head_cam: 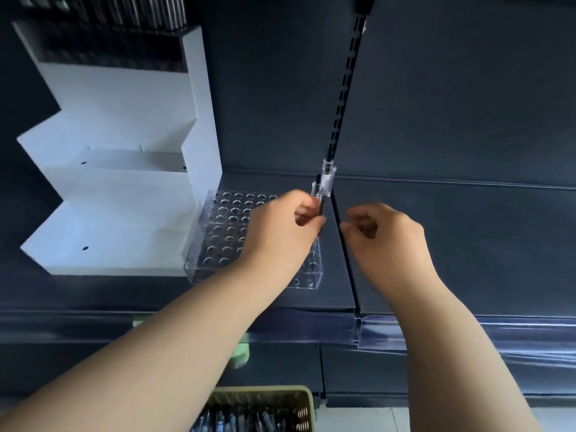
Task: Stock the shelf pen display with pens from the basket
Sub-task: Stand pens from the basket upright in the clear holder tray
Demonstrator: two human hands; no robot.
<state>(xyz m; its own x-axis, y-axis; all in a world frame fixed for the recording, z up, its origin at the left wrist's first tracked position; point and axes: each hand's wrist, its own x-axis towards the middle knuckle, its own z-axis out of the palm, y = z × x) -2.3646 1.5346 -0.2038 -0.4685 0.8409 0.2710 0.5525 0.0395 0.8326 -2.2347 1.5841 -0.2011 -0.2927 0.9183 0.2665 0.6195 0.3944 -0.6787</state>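
Left hand (280, 226): centre of frame, fingers curled round the lower barrels of the pens (327, 179). There seem to be two, with clear caps, standing nearly upright and poking out above the knuckles. Blur keeps the count unsure.

Right hand (386, 235): just right of centre, near the left hand but apart from it. Its fingers are curled in and thumb and forefinger are close together. Nothing shows in its grip.

Step in hand (judged): feeding held pens into the display, one per hole.
- Separate one pen with the right hand while the left keeps the other steady.
- Line the tip over a free hole and lower it straight, so the barrel does not catch the acrylic edge.
- Fill from the far rows forward, so placed pens do not block the reach.

Containers:
- Pen display (224, 226): clear acrylic block with rows of round holes, left of centre on the dark shelf (436, 244), partly under the left wrist. Every hole in view is vacant. The covered ones cannot be judged.
- Basket (299, 397): pale slotted plastic at the bottom edge of frame, below the shelf. It holds a heap of spare pens (237, 420), lying flat and jumbled.
- White stepped stand (124, 188): left of frame, touching or just beside the display. Its lower tiers are bare, and dark stock stands in the top tier at the upper left.
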